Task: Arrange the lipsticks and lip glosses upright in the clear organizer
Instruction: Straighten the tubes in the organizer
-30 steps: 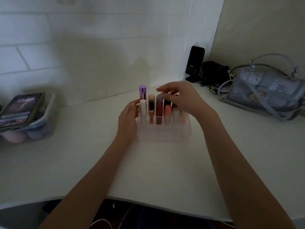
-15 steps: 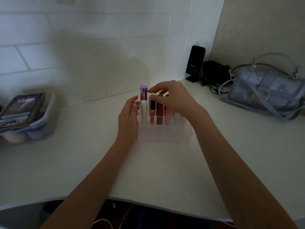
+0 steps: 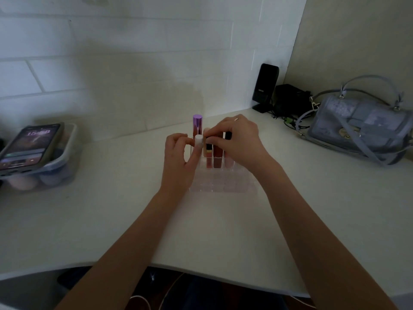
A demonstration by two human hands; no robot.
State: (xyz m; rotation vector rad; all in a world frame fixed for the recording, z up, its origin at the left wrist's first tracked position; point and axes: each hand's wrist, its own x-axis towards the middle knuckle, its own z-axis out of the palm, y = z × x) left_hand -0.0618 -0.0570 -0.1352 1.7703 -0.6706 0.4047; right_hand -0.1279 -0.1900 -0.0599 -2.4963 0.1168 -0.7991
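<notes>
A clear gridded organizer (image 3: 223, 183) stands mid-table with several lip products upright in its back rows. A tall purple-capped gloss (image 3: 197, 127) rises at the back left; a white-capped tube (image 3: 198, 143) stands in front of it. A dark red gloss (image 3: 217, 152) and a black-capped one (image 3: 227, 135) stand further right. My left hand (image 3: 178, 159) rests against the organizer's left side, thumb and fingers around the white-capped tube. My right hand (image 3: 237, 139) reaches over the tubes from the right, fingertips pinching the top of a peach tube (image 3: 206, 130) beside the white one.
A phone (image 3: 29, 144) lies on a clear lidded box (image 3: 55, 166) at the left. A black speaker (image 3: 264, 86), a dark device with cables (image 3: 288, 98) and a grey handbag (image 3: 359, 126) sit at the back right. The table's front edge (image 3: 201, 268) curves below my forearms.
My right hand has slid left across the tube tops, from the middle tubes to the peach one. My left hand has risen and curled around the white-capped tube.
</notes>
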